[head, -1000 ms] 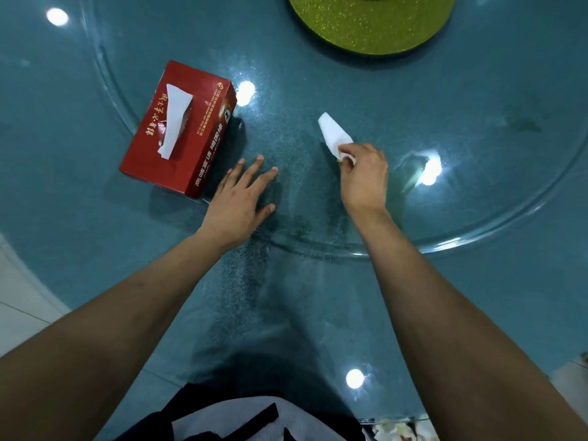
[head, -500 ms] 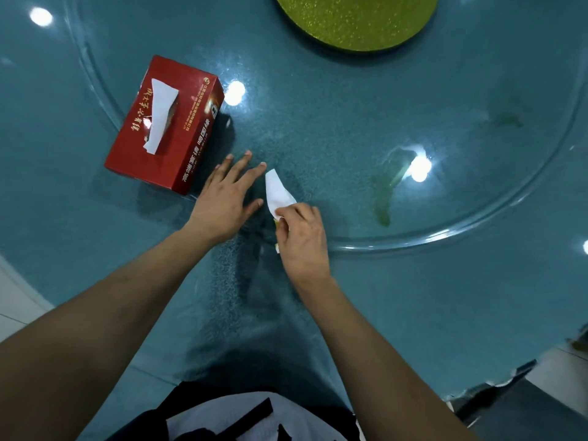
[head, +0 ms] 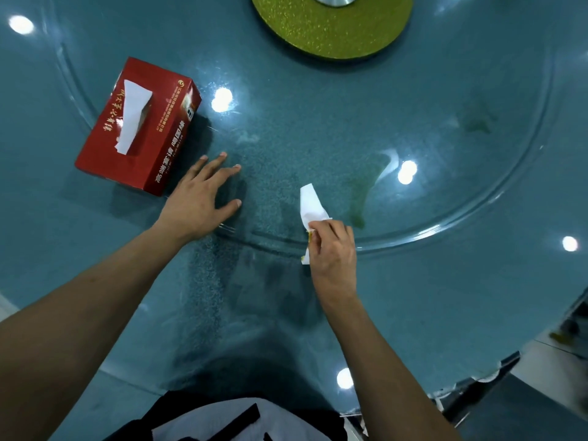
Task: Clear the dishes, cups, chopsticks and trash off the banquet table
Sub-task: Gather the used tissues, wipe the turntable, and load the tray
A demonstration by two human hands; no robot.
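Nearest, the right hand sits at the rim of the glass turntable, fingers curled tight around a white tissue. One end of the tissue sticks up past the knuckles over the glass; the other pokes out below the hand, with yellowish marks at its edges. The hand is closed on it, not loose.

The left hand lies flat on the turntable with fingers spread and nothing in it, palm down, seemingly steadying the glass. Its fingertips are just beside the corner of the red tissue box, though whether they touch I cannot tell. A sheet stands out of the slot on top of the box.

Just beyond the right hand, a greenish smear runs across the glass, and a fainter stain sits further off to the right. At the far end is the gold disc at the hub.

No dishes, cups or chopsticks are in view, so this looks like the late part of the job: wiping spills with the tissue. The next move likely calls for pressing the tissue onto the smear and dragging it through, with the left hand holding the turntable from spinning. The soiled tissue is then trash to carry off
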